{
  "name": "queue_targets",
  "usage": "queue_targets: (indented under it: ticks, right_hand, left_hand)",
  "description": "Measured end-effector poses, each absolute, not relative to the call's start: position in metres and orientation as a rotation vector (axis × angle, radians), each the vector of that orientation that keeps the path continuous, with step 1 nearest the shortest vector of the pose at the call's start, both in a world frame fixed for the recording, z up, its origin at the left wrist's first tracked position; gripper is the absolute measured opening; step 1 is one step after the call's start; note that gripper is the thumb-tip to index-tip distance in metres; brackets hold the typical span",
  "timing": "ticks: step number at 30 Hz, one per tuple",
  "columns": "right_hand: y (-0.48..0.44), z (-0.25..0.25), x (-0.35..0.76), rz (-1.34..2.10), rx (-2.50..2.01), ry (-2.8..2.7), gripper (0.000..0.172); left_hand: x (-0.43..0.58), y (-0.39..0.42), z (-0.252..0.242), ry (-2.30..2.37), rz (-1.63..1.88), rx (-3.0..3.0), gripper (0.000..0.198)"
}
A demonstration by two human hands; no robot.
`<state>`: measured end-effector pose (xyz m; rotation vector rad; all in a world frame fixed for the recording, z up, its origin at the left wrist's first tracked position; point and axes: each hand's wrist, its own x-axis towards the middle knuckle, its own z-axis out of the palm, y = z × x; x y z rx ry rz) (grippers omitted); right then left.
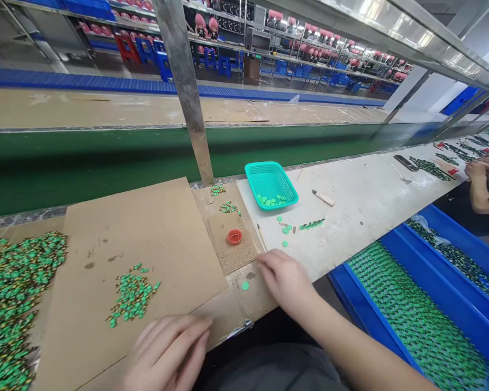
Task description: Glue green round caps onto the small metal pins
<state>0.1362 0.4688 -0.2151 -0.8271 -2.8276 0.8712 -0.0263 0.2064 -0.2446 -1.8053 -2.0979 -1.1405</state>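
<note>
My left hand is over the front edge of a cardboard sheet, fingers bent and pressed together; anything inside is hidden. Above the table's front edge, my right hand has thumb and forefinger pinched; what they hold cannot be made out. A thin pale stick extends just beyond those fingertips. One green disc lies to their left. Behind it a small red cup sits on a brown board. A loose heap of small green-and-gold pieces is on the cardboard, beyond my left hand.
A large pile of green pieces covers the far left. A turquoise basket holds green discs. Right of it lie a pale-handled tool and a row of pieces. Blue trays stand below right; a co-worker's hands are beyond.
</note>
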Motion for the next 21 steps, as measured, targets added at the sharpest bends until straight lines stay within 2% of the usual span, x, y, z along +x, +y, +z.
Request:
queue_targets:
  ticks: [2,4,8,12,16,21]
  right_hand:
    - [0.492,-0.214,0.137,0.758,-0.845,-2.857,0.042]
    - [0.514,-0.214,0.134,0.690,-0.788,-2.931,0.044]
    - [0.541,-0.212,0.124,0.629,-0.562,-3.071,0.038]
    - [0.553,-0.206,0.127,0.625,-0.370,-3.072,0.029]
    - [0.551,-0.199,0.152,0.735,-0.302,-2.910,0.027]
    - [0.532,-0.195,0.185,1.056,-0.406,-2.482,0.013]
  left_hand:
    - [-0.021,0.225,-0.242,-2.127,-1.162,-1.839,0.016]
    - [-0.018,0.245,-0.245,-2.170,-1.128,-1.895,0.020]
    - [-0.019,0.281,-0.255,-2.241,-0.931,-2.021,0.030]
    - [-0.025,0.298,-0.255,-2.257,-0.802,-2.107,0.025]
    - [-0.023,0.297,-0.250,-2.326,-0.711,-2.068,0.025]
    - [-0.018,0.295,-0.251,-2.354,-0.714,-2.040,0.025]
